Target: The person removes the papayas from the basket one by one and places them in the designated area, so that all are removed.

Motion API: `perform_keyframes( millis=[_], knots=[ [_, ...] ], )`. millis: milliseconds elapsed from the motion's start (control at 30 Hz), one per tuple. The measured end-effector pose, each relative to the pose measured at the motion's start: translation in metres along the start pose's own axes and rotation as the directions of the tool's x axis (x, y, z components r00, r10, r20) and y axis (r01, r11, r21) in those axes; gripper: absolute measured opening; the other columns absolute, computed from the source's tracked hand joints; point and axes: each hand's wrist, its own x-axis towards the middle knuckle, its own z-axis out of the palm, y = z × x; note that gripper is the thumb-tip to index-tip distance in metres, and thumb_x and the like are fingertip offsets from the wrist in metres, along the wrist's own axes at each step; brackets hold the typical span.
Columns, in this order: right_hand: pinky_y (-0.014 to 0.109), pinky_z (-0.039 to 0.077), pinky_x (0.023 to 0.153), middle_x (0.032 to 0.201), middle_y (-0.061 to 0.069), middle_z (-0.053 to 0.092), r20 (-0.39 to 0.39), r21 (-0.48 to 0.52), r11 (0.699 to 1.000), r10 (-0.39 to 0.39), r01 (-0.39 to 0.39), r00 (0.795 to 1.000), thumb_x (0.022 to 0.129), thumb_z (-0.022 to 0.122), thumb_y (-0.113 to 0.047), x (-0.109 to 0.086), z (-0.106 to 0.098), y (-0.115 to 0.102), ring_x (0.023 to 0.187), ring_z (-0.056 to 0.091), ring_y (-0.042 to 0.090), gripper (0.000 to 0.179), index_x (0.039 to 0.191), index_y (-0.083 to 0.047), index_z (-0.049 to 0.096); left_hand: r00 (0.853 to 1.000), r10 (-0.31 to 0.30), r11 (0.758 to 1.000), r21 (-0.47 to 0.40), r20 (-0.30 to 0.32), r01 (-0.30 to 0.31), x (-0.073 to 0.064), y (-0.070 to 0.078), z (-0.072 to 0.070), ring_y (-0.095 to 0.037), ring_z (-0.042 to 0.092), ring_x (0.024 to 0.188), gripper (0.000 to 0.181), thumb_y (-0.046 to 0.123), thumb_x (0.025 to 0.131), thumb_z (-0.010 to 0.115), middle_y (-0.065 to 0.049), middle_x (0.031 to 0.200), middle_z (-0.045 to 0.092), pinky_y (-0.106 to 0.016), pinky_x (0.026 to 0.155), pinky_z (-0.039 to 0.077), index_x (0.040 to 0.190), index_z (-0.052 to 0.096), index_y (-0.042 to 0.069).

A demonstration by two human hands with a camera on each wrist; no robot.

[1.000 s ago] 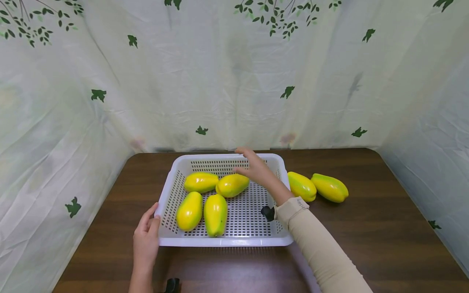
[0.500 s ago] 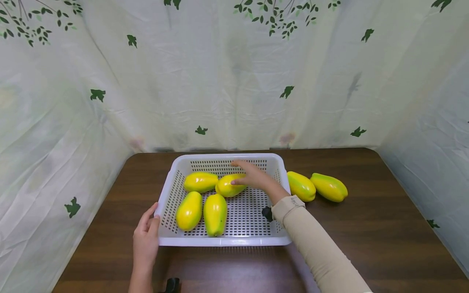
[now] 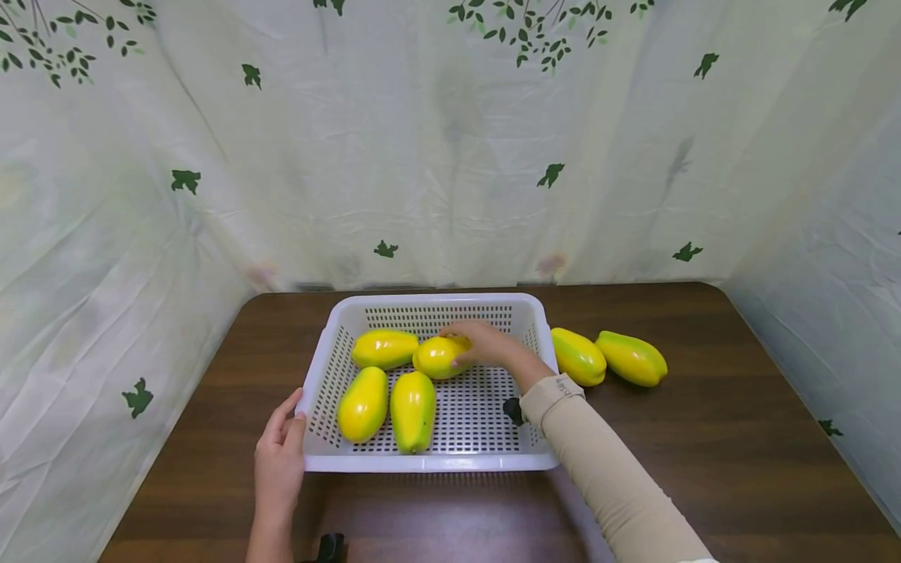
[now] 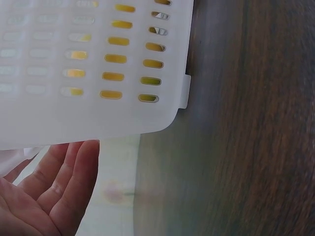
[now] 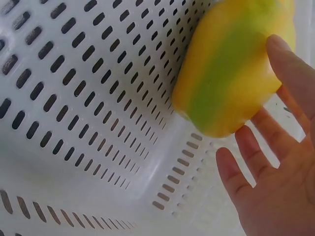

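A white perforated plastic basket point(image 3: 429, 464) stands on the table with several yellow-green papayas inside. My left hand point(image 3: 280, 461) holds its left rim; in the left wrist view, the fingers point(image 4: 81, 169) reach up against the outside of the basket wall point(image 4: 88, 120). My right hand point(image 3: 486, 344) is inside the basket at the right end of the back right papaya point(image 3: 435, 358). Seen from the right wrist, the thumb point(image 5: 290, 64) lies on one side of that papaya point(image 5: 231, 69) and fingers touch its other side. Part of the fruit is hidden by the hand.
Two more papayas, one point(image 3: 579, 358) against the basket's right side and another point(image 3: 632, 360) beside it, lie on the dark wooden table point(image 3: 732, 438). Leaf-printed white curtain point(image 3: 450, 156) hangs behind and at both sides.
My right hand has come down from above the back right papaya and closed in around its right end. The left hand stays on the basket rim.
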Motion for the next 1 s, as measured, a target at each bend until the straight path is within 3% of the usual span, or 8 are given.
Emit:
perform_keyframes(
  millis=[33, 167, 300, 533, 633, 833, 1000],
  knots=[
    [0.036, 0.027, 0.1, 0.13, 0.0, 0.047, 0.004, -0.015, 1.0, -0.001, 0.001, 1.0, 0.078, 0.07, -0.018, 0.0, 0.0, 0.0, 0.12, 0.038, 0.019, 0.053, 0.127, -0.014, 0.051, 1.0, -0.015, 0.999, 0.03, -0.027, 0.015, 0.001, -0.003, 0.002, -0.013, 0.053, 0.084, 0.038, 0.055, 0.089, 0.036, 0.005, 0.101, 0.06, -0.024, 0.064, 0.046, 0.125, 0.043, 0.049],
    [0.037, 0.031, 0.097, 0.128, 0.003, 0.048, 0.021, -0.01, 1.0, -0.005, 0.005, 1.0, 0.078, 0.071, -0.016, 0.0, -0.001, 0.0, 0.117, 0.042, 0.021, 0.054, 0.127, -0.012, 0.05, 0.999, -0.021, 0.999, 0.026, -0.042, 0.022, 0.001, -0.004, 0.004, -0.013, 0.053, 0.085, 0.037, 0.055, 0.089, 0.036, 0.005, 0.101, 0.061, -0.025, 0.065, 0.046, 0.124, 0.044, 0.049],
    [0.036, 0.038, 0.09, 0.12, 0.006, 0.053, 0.027, 0.022, 1.0, 0.021, -0.022, 0.999, 0.077, 0.071, -0.014, 0.0, -0.002, -0.001, 0.107, 0.049, 0.022, 0.052, 0.124, -0.01, 0.052, 1.0, -0.005, 1.0, 0.014, -0.022, 0.005, -0.002, 0.005, 0.001, -0.014, 0.053, 0.084, 0.037, 0.051, 0.09, 0.038, 0.002, 0.1, 0.061, -0.023, 0.064, 0.046, 0.127, 0.044, 0.046],
    [0.037, 0.039, 0.089, 0.115, 0.009, 0.055, 0.049, 0.054, 0.995, 0.08, -0.082, 0.996, 0.077, 0.072, -0.019, -0.002, -0.002, -0.003, 0.106, 0.05, 0.023, 0.049, 0.122, -0.011, 0.053, 1.0, -0.021, 0.999, -0.036, 0.018, 0.021, -0.032, 0.073, -0.01, -0.023, 0.052, 0.088, 0.041, 0.041, 0.094, 0.039, -0.012, 0.104, 0.06, -0.024, 0.066, 0.046, 0.132, 0.046, 0.029],
    [0.037, 0.038, 0.09, 0.116, 0.009, 0.055, 0.053, 0.051, 0.995, 0.085, -0.087, 0.995, 0.077, 0.071, -0.021, -0.003, -0.003, -0.003, 0.108, 0.049, 0.023, 0.05, 0.122, -0.012, 0.052, 1.0, -0.021, 0.999, -0.034, 0.021, 0.021, -0.035, 0.081, -0.011, -0.023, 0.052, 0.088, 0.041, 0.039, 0.094, 0.039, -0.014, 0.105, 0.059, -0.023, 0.067, 0.046, 0.132, 0.046, 0.027],
    [0.038, 0.039, 0.089, 0.115, 0.009, 0.054, -0.002, 0.09, 0.993, 0.075, -0.074, 0.997, 0.076, 0.072, -0.023, -0.005, -0.005, -0.004, 0.105, 0.049, 0.023, 0.05, 0.121, -0.014, 0.053, 0.999, 0.012, 0.999, -0.03, 0.035, -0.011, -0.016, 0.038, -0.007, -0.019, 0.054, 0.087, 0.041, 0.044, 0.093, 0.039, -0.009, 0.105, 0.06, -0.023, 0.065, 0.046, 0.132, 0.045, 0.033],
    [0.038, 0.038, 0.089, 0.116, 0.008, 0.054, -0.051, 0.116, 0.992, 0.055, -0.049, 0.997, 0.076, 0.072, -0.024, -0.007, -0.009, -0.006, 0.106, 0.049, 0.022, 0.051, 0.122, -0.013, 0.052, 1.0, 0.001, 1.0, 0.001, -0.006, -0.001, -0.003, 0.005, -0.001, -0.015, 0.054, 0.088, 0.039, 0.052, 0.09, 0.037, 0.0, 0.103, 0.061, -0.022, 0.067, 0.046, 0.127, 0.044, 0.045]
  ],
)
